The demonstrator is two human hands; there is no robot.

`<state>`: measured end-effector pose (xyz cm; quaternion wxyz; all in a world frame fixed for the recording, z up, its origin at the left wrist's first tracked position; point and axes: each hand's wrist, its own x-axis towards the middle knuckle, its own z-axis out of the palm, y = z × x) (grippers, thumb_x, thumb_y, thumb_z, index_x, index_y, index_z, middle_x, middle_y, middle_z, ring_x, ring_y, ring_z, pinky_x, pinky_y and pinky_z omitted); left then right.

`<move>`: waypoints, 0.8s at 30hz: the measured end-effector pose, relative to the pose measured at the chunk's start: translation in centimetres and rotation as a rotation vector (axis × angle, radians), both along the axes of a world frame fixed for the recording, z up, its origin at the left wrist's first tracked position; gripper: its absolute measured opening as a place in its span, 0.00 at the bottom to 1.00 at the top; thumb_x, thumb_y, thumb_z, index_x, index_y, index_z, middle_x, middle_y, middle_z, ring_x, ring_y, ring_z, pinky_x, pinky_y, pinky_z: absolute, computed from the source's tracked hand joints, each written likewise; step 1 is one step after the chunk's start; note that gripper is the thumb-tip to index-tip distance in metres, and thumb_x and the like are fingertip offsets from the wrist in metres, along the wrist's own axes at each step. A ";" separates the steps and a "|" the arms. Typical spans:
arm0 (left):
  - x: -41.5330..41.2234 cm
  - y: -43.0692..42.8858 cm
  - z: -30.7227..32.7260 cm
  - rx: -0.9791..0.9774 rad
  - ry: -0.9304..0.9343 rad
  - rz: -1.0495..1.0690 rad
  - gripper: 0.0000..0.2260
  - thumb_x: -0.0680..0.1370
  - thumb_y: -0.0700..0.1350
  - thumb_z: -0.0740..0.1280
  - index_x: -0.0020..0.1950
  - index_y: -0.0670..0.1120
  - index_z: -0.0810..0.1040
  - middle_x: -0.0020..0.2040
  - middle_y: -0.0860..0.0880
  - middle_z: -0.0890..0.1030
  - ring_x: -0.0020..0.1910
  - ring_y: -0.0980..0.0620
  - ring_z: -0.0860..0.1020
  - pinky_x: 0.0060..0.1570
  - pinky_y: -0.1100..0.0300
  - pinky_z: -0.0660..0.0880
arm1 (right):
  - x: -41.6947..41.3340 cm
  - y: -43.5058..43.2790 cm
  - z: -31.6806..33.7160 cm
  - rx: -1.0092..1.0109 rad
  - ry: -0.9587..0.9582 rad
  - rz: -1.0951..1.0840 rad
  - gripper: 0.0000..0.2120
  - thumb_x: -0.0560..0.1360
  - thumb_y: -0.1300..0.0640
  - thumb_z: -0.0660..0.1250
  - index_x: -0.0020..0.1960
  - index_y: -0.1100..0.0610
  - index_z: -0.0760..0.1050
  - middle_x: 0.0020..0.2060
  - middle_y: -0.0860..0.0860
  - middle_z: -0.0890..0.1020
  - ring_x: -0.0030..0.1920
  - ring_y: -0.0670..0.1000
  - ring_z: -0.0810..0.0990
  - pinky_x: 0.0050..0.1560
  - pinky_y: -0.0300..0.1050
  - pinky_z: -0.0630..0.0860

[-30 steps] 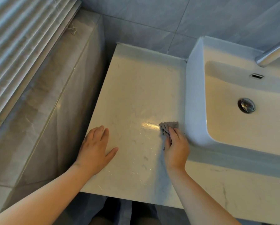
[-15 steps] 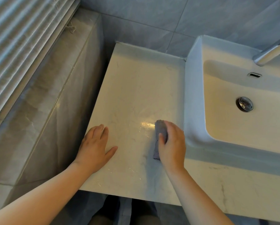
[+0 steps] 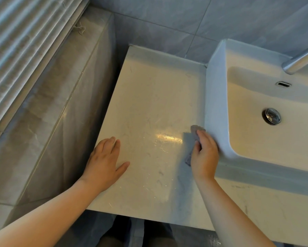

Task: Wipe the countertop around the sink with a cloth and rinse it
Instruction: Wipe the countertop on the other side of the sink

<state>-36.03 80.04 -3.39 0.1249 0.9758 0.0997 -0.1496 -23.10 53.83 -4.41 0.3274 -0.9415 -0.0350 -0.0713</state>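
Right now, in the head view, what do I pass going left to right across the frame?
Window blind → tiled ledge → left hand flat on the countertop → right hand gripping the cloth → left wall of the sink → drain → faucet.

Nothing readable here. No txt, brand, label or nr on the sink (image 3: 215, 104), on the countertop (image 3: 149, 104) left of it, or on the faucet (image 3: 299, 61) above its basin.
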 end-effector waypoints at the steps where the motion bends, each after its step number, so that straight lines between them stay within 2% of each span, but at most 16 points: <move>1: 0.0 0.0 0.0 0.007 0.004 -0.006 0.36 0.77 0.64 0.51 0.77 0.43 0.50 0.77 0.45 0.51 0.75 0.46 0.50 0.73 0.53 0.51 | 0.4 0.0 -0.4 -0.030 0.013 -0.010 0.18 0.78 0.66 0.60 0.67 0.60 0.72 0.67 0.52 0.74 0.68 0.51 0.70 0.71 0.45 0.65; 4: 0.0 0.1 0.0 0.012 0.003 -0.009 0.36 0.77 0.64 0.51 0.77 0.43 0.50 0.77 0.45 0.52 0.75 0.46 0.50 0.73 0.52 0.51 | 0.7 1.0 -2.6 -0.085 0.068 -0.026 0.18 0.80 0.64 0.58 0.70 0.61 0.69 0.70 0.54 0.71 0.71 0.54 0.66 0.72 0.43 0.59; 7: 0.0 0.1 0.0 -0.005 -0.005 -0.005 0.36 0.77 0.64 0.52 0.77 0.43 0.51 0.77 0.45 0.52 0.75 0.46 0.50 0.73 0.52 0.52 | 0.7 2.4 -3.3 0.013 0.074 -0.102 0.18 0.80 0.62 0.58 0.70 0.61 0.69 0.71 0.54 0.69 0.73 0.54 0.64 0.71 0.42 0.58; 12: -0.2 0.4 0.0 -0.023 -0.020 -0.013 0.34 0.78 0.63 0.52 0.77 0.43 0.51 0.77 0.46 0.52 0.75 0.47 0.50 0.73 0.54 0.50 | -0.4 4.3 -3.5 0.003 0.046 0.175 0.18 0.80 0.60 0.56 0.69 0.59 0.70 0.70 0.53 0.71 0.72 0.50 0.65 0.71 0.34 0.54; 15: -0.1 0.8 0.3 -0.098 -0.050 0.013 0.32 0.78 0.60 0.55 0.76 0.43 0.55 0.76 0.46 0.54 0.74 0.49 0.51 0.73 0.55 0.52 | -2.6 5.5 -3.4 0.036 0.064 0.275 0.18 0.79 0.61 0.57 0.67 0.57 0.73 0.68 0.51 0.72 0.71 0.48 0.65 0.72 0.31 0.53; 18: -1.0 1.0 0.7 -0.167 -0.087 0.028 0.30 0.79 0.59 0.56 0.75 0.43 0.59 0.75 0.47 0.58 0.73 0.50 0.55 0.72 0.57 0.54 | -5.0 6.2 -2.9 0.100 0.069 0.417 0.17 0.78 0.63 0.59 0.64 0.57 0.76 0.65 0.48 0.75 0.68 0.45 0.68 0.72 0.34 0.57; 20: -2.2 0.9 0.9 -0.171 -0.123 0.044 0.31 0.78 0.61 0.54 0.74 0.43 0.62 0.73 0.47 0.62 0.71 0.50 0.59 0.70 0.59 0.55 | -6.0 6.5 -1.8 0.226 0.172 0.452 0.16 0.77 0.66 0.61 0.63 0.55 0.77 0.62 0.47 0.77 0.64 0.40 0.72 0.70 0.39 0.64; 22: -3.4 0.9 1.1 -0.185 -0.124 0.084 0.29 0.78 0.59 0.55 0.74 0.43 0.62 0.73 0.48 0.63 0.71 0.51 0.59 0.69 0.60 0.55 | -6.4 6.3 -0.1 0.371 0.310 0.416 0.17 0.78 0.66 0.62 0.62 0.52 0.77 0.56 0.52 0.83 0.55 0.41 0.78 0.63 0.45 0.74; 24: -4.4 0.7 1.1 -0.195 -0.119 0.119 0.28 0.79 0.56 0.58 0.75 0.43 0.60 0.73 0.49 0.61 0.72 0.52 0.57 0.69 0.62 0.53 | -5.5 5.8 1.8 0.448 0.313 0.387 0.18 0.78 0.65 0.62 0.63 0.49 0.78 0.51 0.57 0.84 0.47 0.45 0.80 0.55 0.48 0.78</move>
